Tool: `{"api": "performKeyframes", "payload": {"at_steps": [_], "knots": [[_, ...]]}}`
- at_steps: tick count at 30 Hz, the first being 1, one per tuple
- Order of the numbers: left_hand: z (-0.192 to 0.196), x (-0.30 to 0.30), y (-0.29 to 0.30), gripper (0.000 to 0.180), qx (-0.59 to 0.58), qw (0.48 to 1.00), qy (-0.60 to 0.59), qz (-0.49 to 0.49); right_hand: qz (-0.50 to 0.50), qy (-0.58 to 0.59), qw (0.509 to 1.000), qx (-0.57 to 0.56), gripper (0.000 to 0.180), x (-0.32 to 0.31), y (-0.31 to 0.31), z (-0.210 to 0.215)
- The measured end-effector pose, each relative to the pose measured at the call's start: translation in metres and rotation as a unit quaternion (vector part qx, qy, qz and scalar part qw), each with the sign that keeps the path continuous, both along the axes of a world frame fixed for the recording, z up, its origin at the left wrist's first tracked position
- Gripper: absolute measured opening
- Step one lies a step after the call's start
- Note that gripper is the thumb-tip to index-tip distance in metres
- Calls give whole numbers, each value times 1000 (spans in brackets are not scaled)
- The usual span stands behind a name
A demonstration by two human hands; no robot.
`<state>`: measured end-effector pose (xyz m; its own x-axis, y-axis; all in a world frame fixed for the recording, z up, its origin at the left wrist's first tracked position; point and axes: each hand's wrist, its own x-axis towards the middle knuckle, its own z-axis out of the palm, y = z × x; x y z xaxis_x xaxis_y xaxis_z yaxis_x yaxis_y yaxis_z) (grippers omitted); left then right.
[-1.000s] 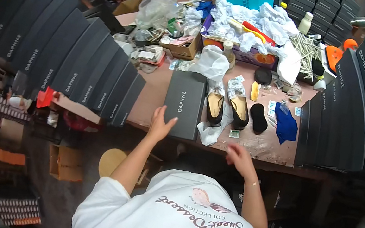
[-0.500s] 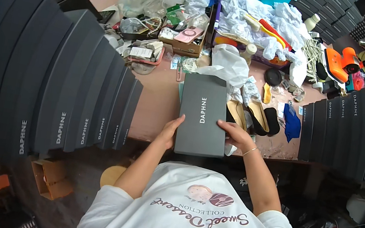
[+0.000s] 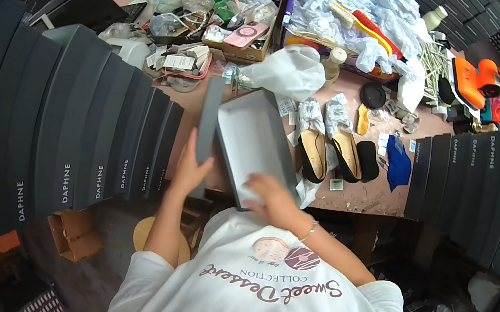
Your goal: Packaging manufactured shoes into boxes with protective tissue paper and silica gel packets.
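Two stacks of dark boxes (image 3: 75, 125) flank the cluttered table (image 3: 363, 199); left hand (image 3: 191, 169) grips the lid (image 3: 207, 125), right hand (image 3: 269, 196) clasps the open box (image 3: 252, 143).

A pinkish worktable (image 3: 363, 199) is carrying a clutter: tan flat shoes (image 3: 330, 153) lying side by side, a black insole (image 3: 367, 161) and blue cloth (image 3: 399, 165) beside them, crumpled white wrapping (image 3: 369, 10) piling up behind.

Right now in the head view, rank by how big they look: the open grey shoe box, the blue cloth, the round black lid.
1. Open grey shoe box, though nearest the camera.
2. Blue cloth.
3. Round black lid.
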<state>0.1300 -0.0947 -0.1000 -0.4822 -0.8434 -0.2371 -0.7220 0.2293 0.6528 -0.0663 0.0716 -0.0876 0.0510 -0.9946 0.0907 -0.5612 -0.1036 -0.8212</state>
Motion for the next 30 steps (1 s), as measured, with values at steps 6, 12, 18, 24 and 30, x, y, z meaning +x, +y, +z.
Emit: {"api": "performKeyframes", "payload": {"at_steps": [6, 12, 18, 24, 30], "knots": [[0, 30, -18, 75, -237, 945, -211, 76, -81, 133, 977, 143, 70, -76, 23, -6], [-78, -53, 58, 65, -17, 998, 26, 53, -126, 116, 985, -10, 56, -88, 24, -2], [-80, -42, 45, 27, -14, 999, 3, 52, -211, 2, 974, 80, 27, -126, 53, 13], [-47, -26, 21, 27, -80, 994, 62, 38, -195, -129, 959, 160, 34, -58, 52, -12], [-6, -13, -3, 34, -254, 955, 148, 25, -188, -358, 904, 138, 121, -52, 6, 11]]}}
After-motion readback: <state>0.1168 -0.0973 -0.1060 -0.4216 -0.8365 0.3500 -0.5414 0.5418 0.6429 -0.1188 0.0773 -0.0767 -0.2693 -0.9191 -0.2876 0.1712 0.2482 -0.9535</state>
